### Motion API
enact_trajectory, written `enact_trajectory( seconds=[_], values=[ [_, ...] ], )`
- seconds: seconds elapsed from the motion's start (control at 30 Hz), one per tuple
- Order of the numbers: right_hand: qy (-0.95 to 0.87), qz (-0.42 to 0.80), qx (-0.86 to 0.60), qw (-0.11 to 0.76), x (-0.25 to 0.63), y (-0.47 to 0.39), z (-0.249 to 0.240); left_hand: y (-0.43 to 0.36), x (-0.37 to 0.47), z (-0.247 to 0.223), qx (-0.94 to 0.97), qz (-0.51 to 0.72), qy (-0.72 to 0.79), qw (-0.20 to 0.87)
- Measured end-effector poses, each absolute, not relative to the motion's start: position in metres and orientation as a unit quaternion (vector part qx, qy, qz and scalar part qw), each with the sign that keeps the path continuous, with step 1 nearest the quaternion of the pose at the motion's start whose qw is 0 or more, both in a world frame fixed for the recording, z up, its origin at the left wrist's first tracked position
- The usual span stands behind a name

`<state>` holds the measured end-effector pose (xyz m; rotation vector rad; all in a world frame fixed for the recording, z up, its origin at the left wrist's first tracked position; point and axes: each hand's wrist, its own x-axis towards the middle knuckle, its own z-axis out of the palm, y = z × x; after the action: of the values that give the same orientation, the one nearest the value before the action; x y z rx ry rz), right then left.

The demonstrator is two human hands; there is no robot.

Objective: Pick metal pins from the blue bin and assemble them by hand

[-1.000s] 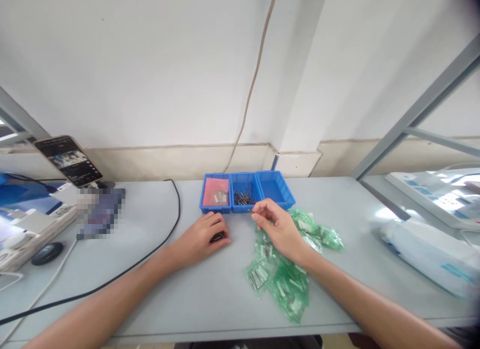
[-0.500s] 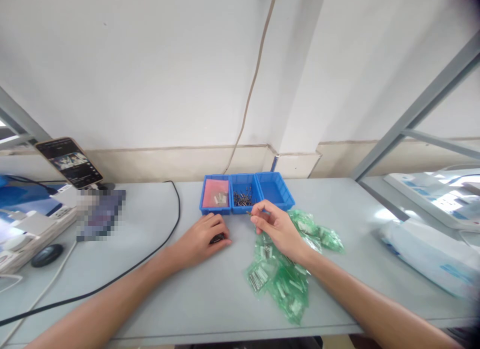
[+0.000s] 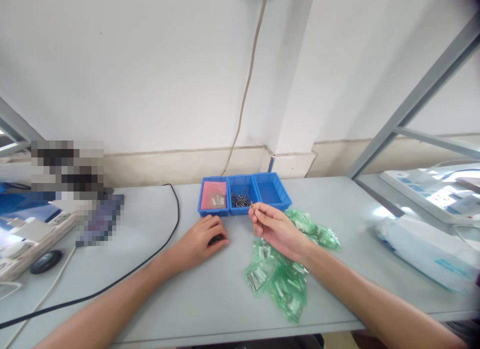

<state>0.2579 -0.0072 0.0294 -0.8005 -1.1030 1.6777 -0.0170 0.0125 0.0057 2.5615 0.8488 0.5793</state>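
My left hand (image 3: 206, 239) rests on the desk in front of the bins, its fingers curled around small dark parts (image 3: 215, 239). My right hand (image 3: 272, 226) pinches a small metal piece (image 3: 252, 205) between thumb and fingertips, just in front of the middle blue bin (image 3: 243, 211). That bin holds several dark metal pins. The left blue bin (image 3: 213, 213) has a pink sheet and small pale pieces in it. Nothing shows inside the right blue bin (image 3: 270, 190). Green plastic bags (image 3: 287, 289) with small metal parts lie under and beside my right hand.
A black cable (image 3: 123, 274) curves across the left of the desk. A black mouse (image 3: 46, 262) and a power strip (image 3: 41, 244) lie at the far left. At the right lies a white and blue package (image 3: 427, 251); grey metal frames stand on both sides.
My right hand has turned a little, and the metal piece in its fingertips now points upward. My left hand stays in place. The view has shifted slightly.
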Motion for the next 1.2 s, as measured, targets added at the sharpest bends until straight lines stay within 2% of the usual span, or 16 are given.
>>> enact_trajectory(
  seconds=[0.23, 0.4, 0.53, 0.67, 0.87, 1.07, 1.2],
  values=[
    [-0.475, 0.640, -0.363, 0.482, 0.2567, -0.0079, 0.0321, 0.0127, -0.0170, 0.0065, 0.913, 0.207, 0.297, 0.189],
    [-0.598, 0.454, -0.457, 0.477, 0.2560, -0.0098, 0.0296, 0.0125, -0.0167, 0.0072, 0.913, 0.211, 0.293, 0.190],
    [-0.693, 0.297, -0.469, 0.460, 0.2569, -0.0116, 0.0262, 0.0125, -0.0164, 0.0062, 0.912, 0.212, 0.294, 0.191],
    [-0.735, 0.247, -0.462, 0.431, 0.2569, -0.0141, 0.0257, 0.0127, -0.0166, 0.0063, 0.912, 0.211, 0.294, 0.192],
    [-0.724, 0.301, -0.446, 0.431, 0.2562, -0.0161, 0.0275, 0.0125, -0.0178, 0.0056, 0.911, 0.211, 0.297, 0.194],
    [-0.619, 0.462, -0.461, 0.438, 0.2574, -0.0105, 0.0305, 0.0120, -0.0174, 0.0055, 0.912, 0.207, 0.297, 0.192],
    [-0.531, 0.570, -0.417, 0.468, 0.2574, -0.0089, 0.0305, 0.0130, -0.0168, 0.0061, 0.912, 0.211, 0.295, 0.190]
  ],
)
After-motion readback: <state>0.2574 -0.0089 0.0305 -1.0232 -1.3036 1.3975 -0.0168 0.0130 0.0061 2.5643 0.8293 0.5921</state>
